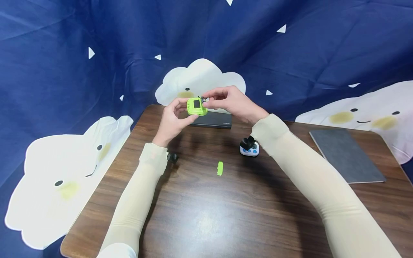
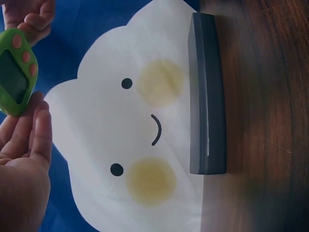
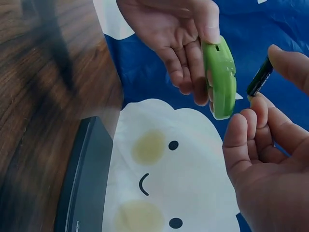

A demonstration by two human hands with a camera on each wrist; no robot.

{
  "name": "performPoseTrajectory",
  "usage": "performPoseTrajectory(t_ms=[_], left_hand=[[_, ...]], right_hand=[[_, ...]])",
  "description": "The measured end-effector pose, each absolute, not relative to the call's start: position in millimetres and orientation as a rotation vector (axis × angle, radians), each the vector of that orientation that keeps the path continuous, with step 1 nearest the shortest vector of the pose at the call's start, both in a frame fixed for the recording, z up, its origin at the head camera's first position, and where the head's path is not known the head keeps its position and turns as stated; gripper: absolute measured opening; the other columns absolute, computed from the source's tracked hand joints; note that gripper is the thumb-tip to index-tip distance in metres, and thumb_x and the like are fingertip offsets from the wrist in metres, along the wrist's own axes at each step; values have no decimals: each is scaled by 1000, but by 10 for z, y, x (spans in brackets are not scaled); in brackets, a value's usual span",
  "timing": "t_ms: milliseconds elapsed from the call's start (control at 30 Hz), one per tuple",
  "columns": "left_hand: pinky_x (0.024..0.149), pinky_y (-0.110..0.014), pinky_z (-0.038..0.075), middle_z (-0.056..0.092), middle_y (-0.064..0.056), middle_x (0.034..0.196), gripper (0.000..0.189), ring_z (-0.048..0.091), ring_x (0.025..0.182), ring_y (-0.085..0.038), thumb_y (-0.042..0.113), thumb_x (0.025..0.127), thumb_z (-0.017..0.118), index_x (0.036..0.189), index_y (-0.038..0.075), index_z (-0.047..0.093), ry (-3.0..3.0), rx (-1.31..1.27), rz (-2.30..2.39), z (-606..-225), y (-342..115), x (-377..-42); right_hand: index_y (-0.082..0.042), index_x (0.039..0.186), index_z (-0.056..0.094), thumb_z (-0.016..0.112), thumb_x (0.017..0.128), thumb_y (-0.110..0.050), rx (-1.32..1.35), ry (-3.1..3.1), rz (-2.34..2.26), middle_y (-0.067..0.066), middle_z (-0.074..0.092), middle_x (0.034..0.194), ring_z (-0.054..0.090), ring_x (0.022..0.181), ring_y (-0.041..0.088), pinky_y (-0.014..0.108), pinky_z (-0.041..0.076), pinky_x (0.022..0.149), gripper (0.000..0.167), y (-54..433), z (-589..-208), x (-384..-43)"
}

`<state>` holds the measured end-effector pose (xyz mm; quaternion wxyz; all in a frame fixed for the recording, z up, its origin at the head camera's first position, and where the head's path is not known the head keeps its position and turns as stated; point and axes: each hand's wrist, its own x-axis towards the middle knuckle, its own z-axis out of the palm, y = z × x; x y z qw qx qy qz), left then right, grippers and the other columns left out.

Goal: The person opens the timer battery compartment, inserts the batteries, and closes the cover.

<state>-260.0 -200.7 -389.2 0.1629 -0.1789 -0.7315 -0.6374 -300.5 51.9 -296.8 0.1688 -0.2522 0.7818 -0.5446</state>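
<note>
My left hand [image 1: 171, 122] holds a lime-green digital timer [image 1: 191, 111] above the far part of the table, thumb on one face and fingers on the other. Its back, with a dark square, faces the head camera. In the left wrist view the timer's front [image 2: 13, 77] shows a screen and pink buttons. Between thumb and fingertips, my right hand [image 1: 237, 104] pinches a small dark battery [image 3: 259, 77] beside the timer, with a gap between them in the right wrist view. A loose lime-green battery cover [image 1: 220, 168] lies on the table below the hands.
A white timer with blue buttons [image 1: 250, 152] lies under the right wrist, partly covered by its black wrist camera [image 1: 247, 143]. Behind the hands is a flat black box [image 1: 214, 122]. A grey notebook [image 1: 348, 154] lies at right on the wooden table [image 1: 180, 215].
</note>
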Motion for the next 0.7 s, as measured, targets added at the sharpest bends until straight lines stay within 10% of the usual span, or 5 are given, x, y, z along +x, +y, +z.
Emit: performPoseTrajectory(t_ms=[700], left_hand=[[105,-23,58,71,-32,140,55,72,113,-6,-2,89,85,138,-11,62,-2047,-493,-1865,-3910,-2011,-2584]], right_hand=[[-14,140,79,84,102,-28,-849,2453,-1310,7,83,123,73,104,17,25,59,89,41,435,-2989,-2927]])
